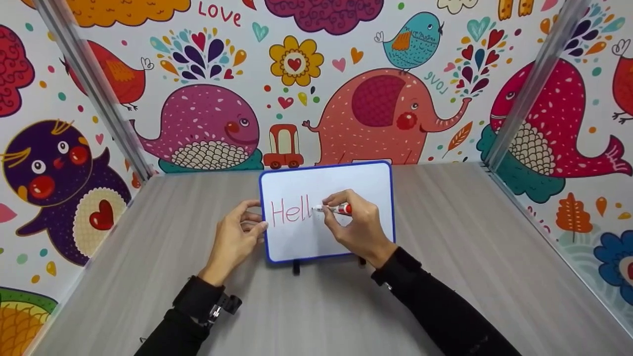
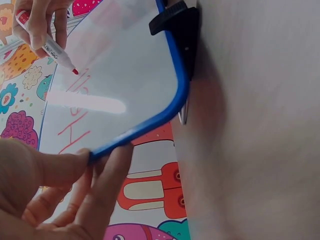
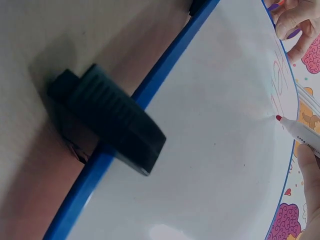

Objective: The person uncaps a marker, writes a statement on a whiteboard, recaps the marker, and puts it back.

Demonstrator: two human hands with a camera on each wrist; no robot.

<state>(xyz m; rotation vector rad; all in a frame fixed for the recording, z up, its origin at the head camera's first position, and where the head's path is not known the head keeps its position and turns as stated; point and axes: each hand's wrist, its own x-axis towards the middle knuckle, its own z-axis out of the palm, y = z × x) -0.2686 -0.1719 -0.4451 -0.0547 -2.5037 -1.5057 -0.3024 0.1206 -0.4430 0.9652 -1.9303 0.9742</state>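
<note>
A blue-framed whiteboard (image 1: pixel 331 244) stands midway between the left and right edges of the counter (image 1: pixel 445 222). The right hand (image 1: pixel 362 225) grips a marker (image 1: pixel 340 209), its long axis pointing left, tip just beside the last red letter (image 1: pixel 308 206); the left hand (image 1: pixel 236 240) pinches the whiteboard's left edge.

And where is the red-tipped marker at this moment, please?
In the head view, the red-tipped marker is just right of centre, pinched in the right hand, its tip beside the red writing on the blue-framed whiteboard.
</note>
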